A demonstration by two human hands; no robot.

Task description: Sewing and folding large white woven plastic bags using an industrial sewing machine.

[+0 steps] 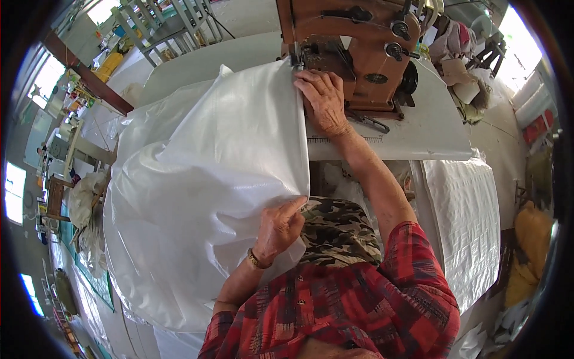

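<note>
A large white plastic sheet [209, 173] covers the left of the table and hangs toward my lap. Its straight folded right edge runs up to the needle area of a brown sewing machine [376, 48]. Close in front of the presser foot [297, 60], my right hand [326, 103] is closed over that edge, fingers bent together; its thumb is hidden. Lower down, beside my lap, my left hand [280, 230] pinches the same edge between thumb and forefinger, the other fingers curled. The sheet is drawn fairly straight between both hands and creased around the left one.
Scissors-like metal snips [372, 122] lie by the machine's base, near a printed ruler strip [347, 140] on the table. A stack of white woven sheets [460, 221] hangs to my right. Behind the table stands a grey metal frame [164, 30]; cloth bundles [463, 84] sit at far right.
</note>
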